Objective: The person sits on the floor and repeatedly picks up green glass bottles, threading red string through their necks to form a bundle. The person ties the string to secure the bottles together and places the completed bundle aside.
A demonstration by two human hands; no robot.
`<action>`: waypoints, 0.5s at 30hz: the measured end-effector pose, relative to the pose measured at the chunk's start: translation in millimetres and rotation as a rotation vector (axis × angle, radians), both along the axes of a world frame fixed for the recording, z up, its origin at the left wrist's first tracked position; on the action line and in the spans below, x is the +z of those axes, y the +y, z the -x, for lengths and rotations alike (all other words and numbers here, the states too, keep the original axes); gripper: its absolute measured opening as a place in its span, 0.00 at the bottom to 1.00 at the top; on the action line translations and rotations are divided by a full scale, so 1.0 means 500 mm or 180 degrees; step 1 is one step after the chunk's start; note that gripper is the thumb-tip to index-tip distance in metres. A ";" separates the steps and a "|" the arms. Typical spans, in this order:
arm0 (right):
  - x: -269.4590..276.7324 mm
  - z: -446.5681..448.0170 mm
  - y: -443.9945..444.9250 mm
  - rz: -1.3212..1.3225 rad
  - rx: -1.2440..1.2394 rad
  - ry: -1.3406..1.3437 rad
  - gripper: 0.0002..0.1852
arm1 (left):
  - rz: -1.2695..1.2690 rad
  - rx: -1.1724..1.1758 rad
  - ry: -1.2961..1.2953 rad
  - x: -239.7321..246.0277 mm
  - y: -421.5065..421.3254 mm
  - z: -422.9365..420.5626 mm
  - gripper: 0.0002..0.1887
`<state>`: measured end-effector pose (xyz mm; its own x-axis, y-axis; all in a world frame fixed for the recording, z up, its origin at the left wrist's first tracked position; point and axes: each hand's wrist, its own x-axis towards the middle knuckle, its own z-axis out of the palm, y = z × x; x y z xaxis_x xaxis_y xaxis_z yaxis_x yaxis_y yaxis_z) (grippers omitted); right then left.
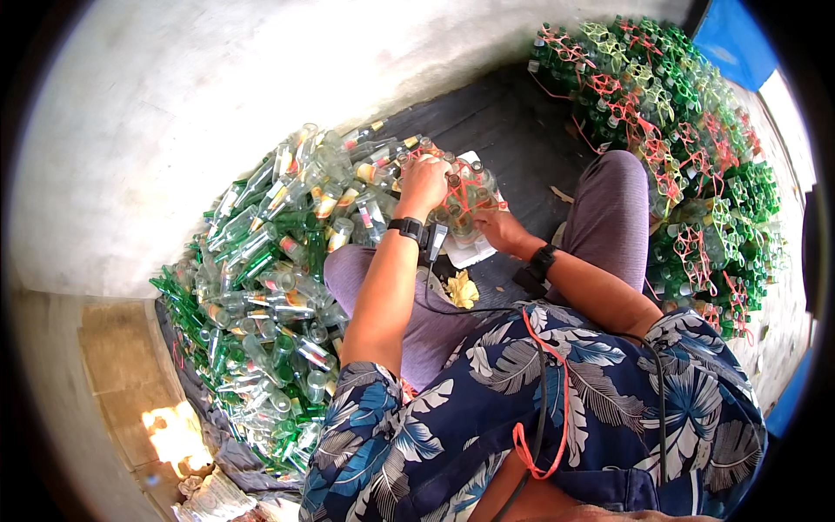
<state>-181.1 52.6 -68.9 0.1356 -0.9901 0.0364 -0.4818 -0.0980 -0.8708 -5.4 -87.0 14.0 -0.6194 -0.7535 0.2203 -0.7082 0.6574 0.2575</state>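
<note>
A bundle of clear glass bottles (464, 196) stands before me, its necks laced with red plastic twine (462, 189). Over the bundle's left side, my left hand (427, 183) is curled down at the necks, closed on the twine; its fingertips are partly hidden. At the near right edge, my right hand (501, 230) has its fingers closed where the twine meets them. Beneath the bottles lies a white flat piece (471, 253). Black bands circle both wrists, and a small black-and-grey device on a cable (436, 243) is by the left one.
Loose clear and green bottles (280, 280) lie heaped to the left. Many upright bottles tied with red and yellow-green twine (685, 130) stand to the right. A dark sheet (515, 124) covers the floor. A crumpled yellow piece (462, 290) lies between my legs. A pale wall (228, 78) rises beyond.
</note>
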 end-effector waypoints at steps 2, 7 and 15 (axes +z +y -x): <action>0.009 0.003 0.001 -0.0006 0.0018 -0.0045 0.11 | 0.0016 0.0081 0.0062 0.009 0.011 -0.008 0.08; 0.048 0.017 -0.002 0.0263 0.0174 0.0254 0.11 | 0.0141 -0.0042 0.0533 0.031 0.058 -0.017 0.13; 0.092 0.037 0.004 -0.0606 -0.0080 -0.0198 0.13 | -0.0548 0.0056 0.0071 0.026 0.127 -0.006 0.19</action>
